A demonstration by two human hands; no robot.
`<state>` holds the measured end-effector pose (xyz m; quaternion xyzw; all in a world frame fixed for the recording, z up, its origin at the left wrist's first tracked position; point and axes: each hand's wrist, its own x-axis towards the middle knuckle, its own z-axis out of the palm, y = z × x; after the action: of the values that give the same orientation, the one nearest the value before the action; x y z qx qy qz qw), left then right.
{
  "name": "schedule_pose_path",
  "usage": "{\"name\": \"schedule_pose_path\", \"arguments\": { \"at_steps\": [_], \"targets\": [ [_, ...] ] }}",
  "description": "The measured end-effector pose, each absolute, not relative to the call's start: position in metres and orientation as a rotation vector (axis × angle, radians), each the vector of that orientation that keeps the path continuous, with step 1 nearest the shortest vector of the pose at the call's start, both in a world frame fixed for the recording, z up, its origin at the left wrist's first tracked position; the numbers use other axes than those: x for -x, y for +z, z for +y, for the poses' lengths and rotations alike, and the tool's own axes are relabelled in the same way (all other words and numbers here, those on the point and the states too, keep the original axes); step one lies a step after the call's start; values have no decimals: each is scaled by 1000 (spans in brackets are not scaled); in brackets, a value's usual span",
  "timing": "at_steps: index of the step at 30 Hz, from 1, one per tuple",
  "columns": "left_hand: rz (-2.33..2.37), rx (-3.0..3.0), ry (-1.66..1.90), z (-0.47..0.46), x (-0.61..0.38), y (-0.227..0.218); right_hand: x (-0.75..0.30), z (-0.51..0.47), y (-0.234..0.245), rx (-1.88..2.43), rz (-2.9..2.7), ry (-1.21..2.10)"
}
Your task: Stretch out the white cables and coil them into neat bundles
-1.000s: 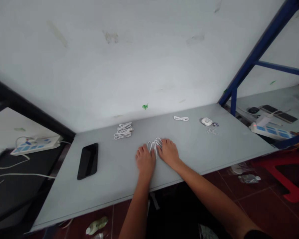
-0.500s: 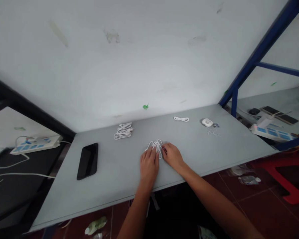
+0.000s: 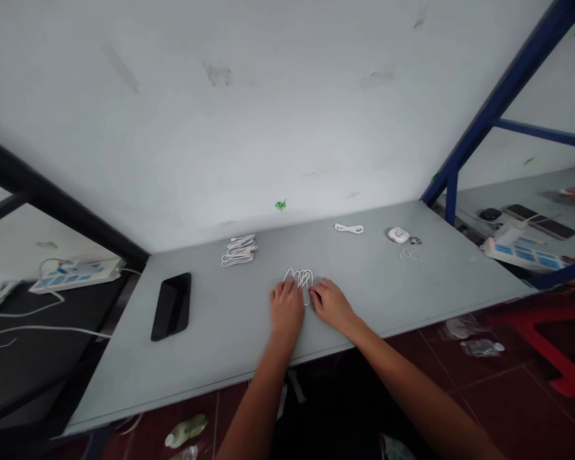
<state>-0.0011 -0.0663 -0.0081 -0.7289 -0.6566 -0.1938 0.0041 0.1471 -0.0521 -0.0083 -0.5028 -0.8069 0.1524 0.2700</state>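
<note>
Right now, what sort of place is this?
Probably a shared workroom or dorm room: a grey desk against a scuffed wall, a power strip on the black surface at left, and what looks like a red stool.

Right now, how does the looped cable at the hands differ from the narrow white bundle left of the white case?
The looped cable fans out in loose loops; the narrow bundle is gathered into a slim strip. The looped cable is partly covered by the left hand; the narrow bundle lies untouched. Both are white and lie on the grey tabletop.
</note>
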Motion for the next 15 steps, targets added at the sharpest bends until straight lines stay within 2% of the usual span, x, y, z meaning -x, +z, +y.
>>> {"name": "schedule_pose_path", "arguments": {
  "at_steps": [4, 9, 15],
  "targets": [
    [-2065, 2284, -509, -57, 6, -11, -159, -54, -5, 1105, -2293, 499],
    [-2085, 2264, -637, -52, 10, -11, -176, -29, -4, 945, -2376, 464],
    [-1783, 2791, -818, -45, 12, -10, -171, 13, -4, 865, -2410, 469]
  ]
}}
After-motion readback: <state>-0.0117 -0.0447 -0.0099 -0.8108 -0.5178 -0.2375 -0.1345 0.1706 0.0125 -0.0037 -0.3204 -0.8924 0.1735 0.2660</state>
